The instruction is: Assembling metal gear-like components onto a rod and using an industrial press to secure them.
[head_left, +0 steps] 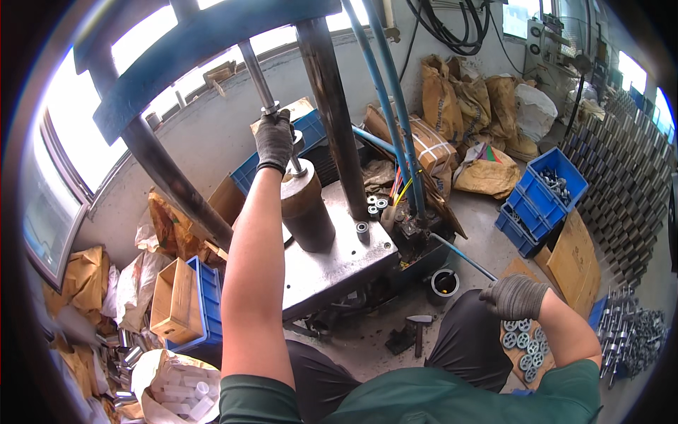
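My left hand (274,143), in a grey work glove, is raised beside the press's steel rod (256,74), just under its collar. Its fingers are curled closed; what they hold is hidden behind the glove. Right beside that hand, a short metal shaft (296,167) with a ring-shaped part (298,138) stands on a thick steel cylinder (308,219). The cylinder sits on the press's metal table (346,258). Low on the right, my right hand (519,297), gloved too, is wrapped round the end of a blue lever (466,258) that slopes down from the press's side.
Small ring-shaped parts (362,230) stand on the table's right side. Dark press columns (328,92) flank the work. A hammer (419,332) and a small pot (444,283) are on the floor. Blue crates (547,205) and stacked metal parts (621,169) stand at right; a wooden box (176,304) at left.
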